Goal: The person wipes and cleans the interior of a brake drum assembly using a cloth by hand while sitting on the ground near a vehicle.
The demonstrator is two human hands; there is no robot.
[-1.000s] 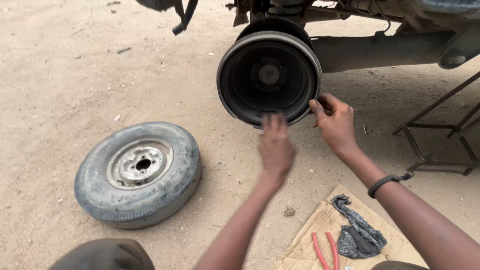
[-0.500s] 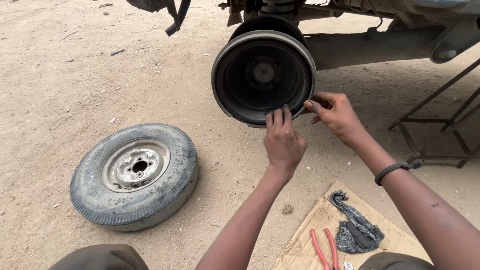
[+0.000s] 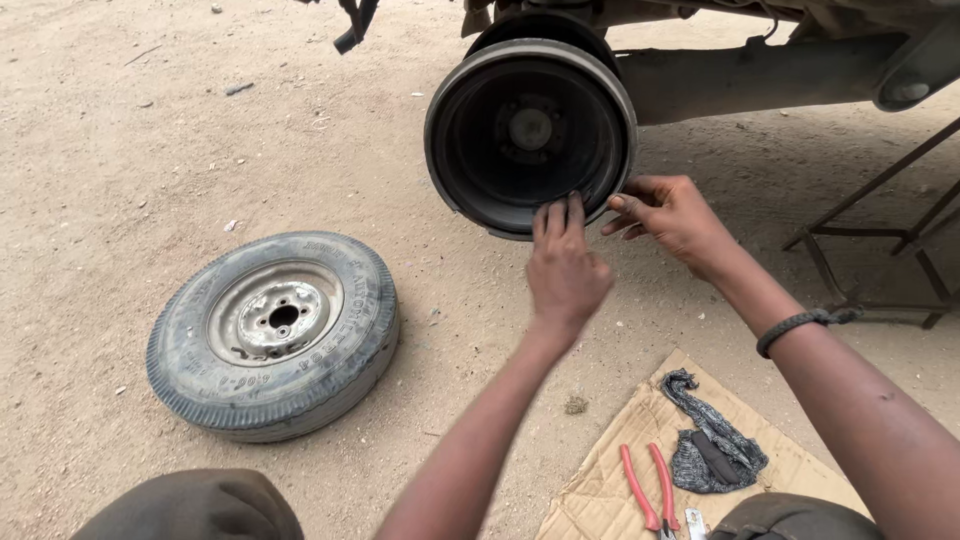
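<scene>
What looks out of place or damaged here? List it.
The wheel lies flat on the sandy ground, off the vehicle. The bare brake drum is exposed, with both hands at its lower rim: left hand, right hand. Red-handled pliers and a rag lie on torn cardboard.

sandy ground (image 3: 150,130) lay pale in flat daylight, strewn with small stones; a metal stand (image 3: 880,240) stood right of the fingers, cardboard (image 3: 800,470) below them.
</scene>
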